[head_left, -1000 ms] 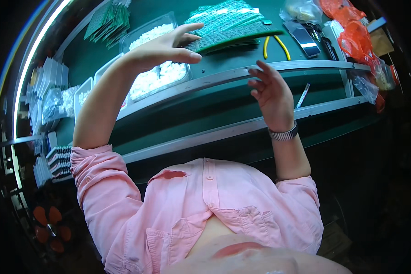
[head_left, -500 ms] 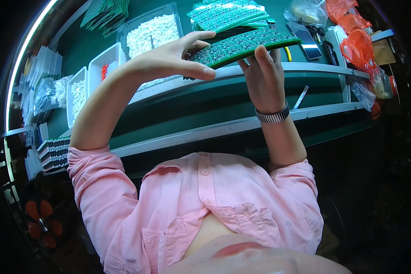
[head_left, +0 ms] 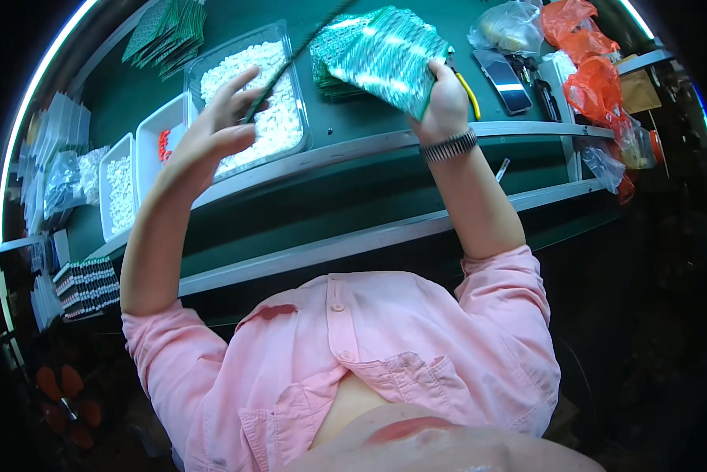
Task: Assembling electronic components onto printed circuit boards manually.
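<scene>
My left hand (head_left: 210, 138) is closed on a thin circuit board panel (head_left: 292, 61), seen almost edge-on and slanting up to the right above a tray of white parts. In my right hand (head_left: 445, 108), thumb on top, is a green circuit board panel (head_left: 393, 59); motion blurs it, so whether it is one panel or several I cannot tell. Behind and left of it lies a stack of similar panels (head_left: 327, 49) on the green bench. Yellow-handled pliers (head_left: 470, 94) lie just beyond my right hand, partly hidden by the panel.
A clear tray (head_left: 302, 130) of white connectors and white bins with red parts (head_left: 164, 145) and white parts (head_left: 121, 195) stand at left. More panels (head_left: 169, 35) fan out behind. A phone (head_left: 503, 82) and orange bags (head_left: 593, 86) are at right. A metal rail (head_left: 353, 147) edges the bench.
The panels held between both hands are now apart: my left hand has swung left with one panel turned edge-on. My right hand has tilted its panel and closed its thumb over it.
</scene>
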Demonstrator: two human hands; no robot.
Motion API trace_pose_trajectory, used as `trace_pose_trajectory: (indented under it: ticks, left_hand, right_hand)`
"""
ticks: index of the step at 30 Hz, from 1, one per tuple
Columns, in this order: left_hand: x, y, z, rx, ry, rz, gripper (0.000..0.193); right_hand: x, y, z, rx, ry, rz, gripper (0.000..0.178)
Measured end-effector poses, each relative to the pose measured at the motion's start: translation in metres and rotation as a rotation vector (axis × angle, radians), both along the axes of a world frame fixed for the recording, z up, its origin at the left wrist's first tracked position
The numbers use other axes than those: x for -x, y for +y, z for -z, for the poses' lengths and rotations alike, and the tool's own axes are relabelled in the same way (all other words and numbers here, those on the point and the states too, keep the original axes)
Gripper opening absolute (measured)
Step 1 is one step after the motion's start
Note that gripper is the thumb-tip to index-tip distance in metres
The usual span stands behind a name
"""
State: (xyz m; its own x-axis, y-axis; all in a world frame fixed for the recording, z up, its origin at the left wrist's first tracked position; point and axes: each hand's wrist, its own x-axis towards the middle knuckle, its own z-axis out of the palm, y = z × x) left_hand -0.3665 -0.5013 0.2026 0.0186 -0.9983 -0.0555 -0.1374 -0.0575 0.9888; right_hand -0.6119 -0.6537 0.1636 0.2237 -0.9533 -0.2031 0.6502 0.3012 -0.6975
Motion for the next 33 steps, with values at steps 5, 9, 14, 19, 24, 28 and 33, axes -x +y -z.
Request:
trace_pose_trajectory:
  ticks: [5,9,14,19,24,28,33]
  left_hand:
    - [-0.019,0.049,0.001,0.053,-0.045,-0.189,0.12]
    - [-0.019,0.092,0.006,0.077,-0.065,-0.197,0.117]
    - [0.003,0.122,0.007,0.165,-0.433,-0.065,0.118]
    - [0.013,0.135,0.018,0.453,-0.875,0.005,0.107]
    - [-0.005,0.168,0.049,0.181,0.263,-0.081,0.079]
    - [-0.022,0.197,0.07,-0.046,0.723,-0.198,0.055]
    - [-0.042,0.222,0.075,-0.134,0.771,-0.424,0.035]
  right_hand:
    - [-0.046,-0.028,-0.029,-0.045,-0.073,0.135,0.046]
    - [-0.023,-0.016,-0.006,-0.043,-0.054,-0.169,0.053]
    - [0.005,0.057,-0.02,0.028,0.089,-0.552,0.049]
    - [0.005,0.115,-0.011,0.271,0.423,-0.761,0.034]
    - [-0.01,0.162,-0.003,0.201,0.36,-0.646,0.025]
    - [-0.03,0.188,0.008,0.28,0.449,-0.591,0.023]
    - [-0.046,0.206,0.008,0.388,0.535,-0.536,0.021]
